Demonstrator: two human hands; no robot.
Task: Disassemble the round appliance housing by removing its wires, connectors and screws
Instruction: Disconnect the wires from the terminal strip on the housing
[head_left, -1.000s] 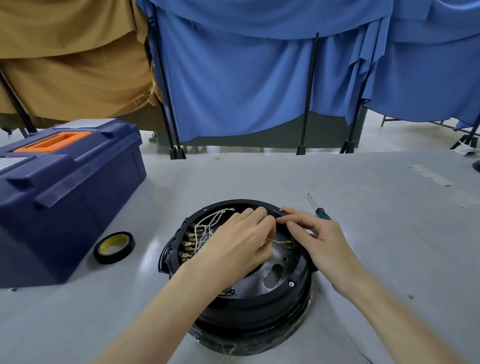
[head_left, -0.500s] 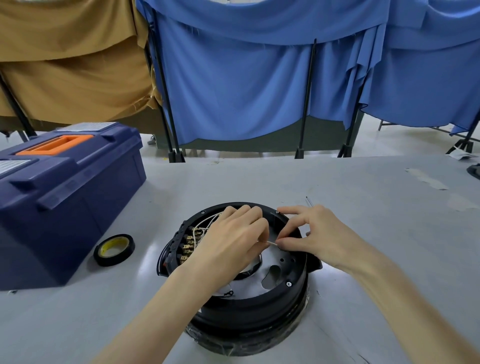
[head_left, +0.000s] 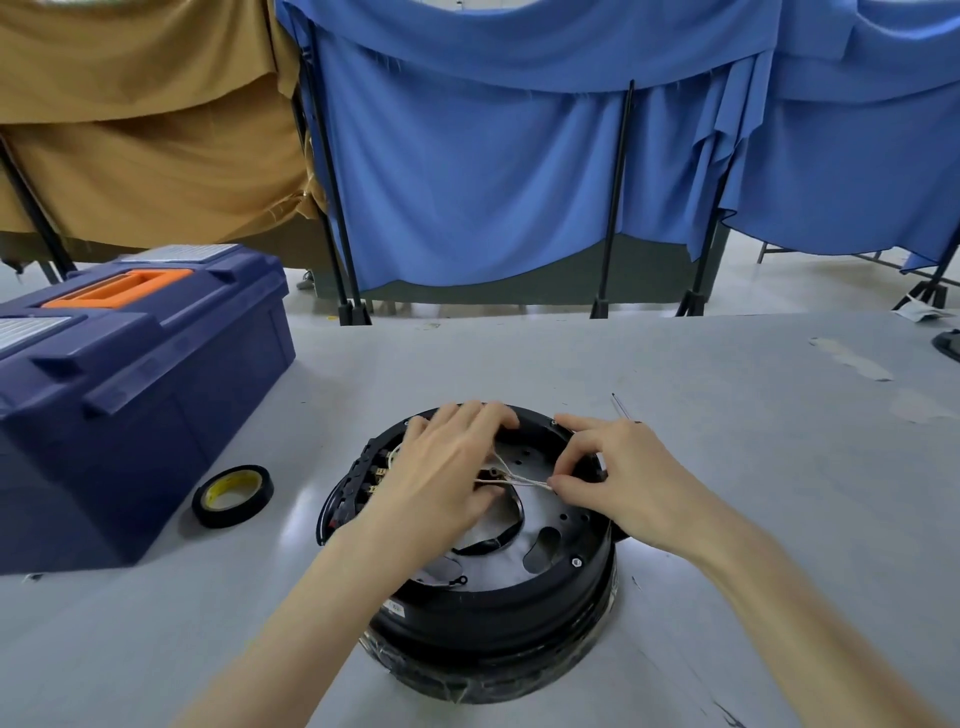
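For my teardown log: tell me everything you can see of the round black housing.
The round black housing sits open side up on the grey table, glossy like plastic. Inside lie a pale perforated plate, a rim screw and brass terminals. Across it stretch thin white wires; the right hand pinches them, the left hand lies over its far side.

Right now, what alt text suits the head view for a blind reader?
Two hands work in a black housing on a grey table: the right hand pinches white wires, the left hand rests on the far rim. A blue toolbox and tape roll sit left.
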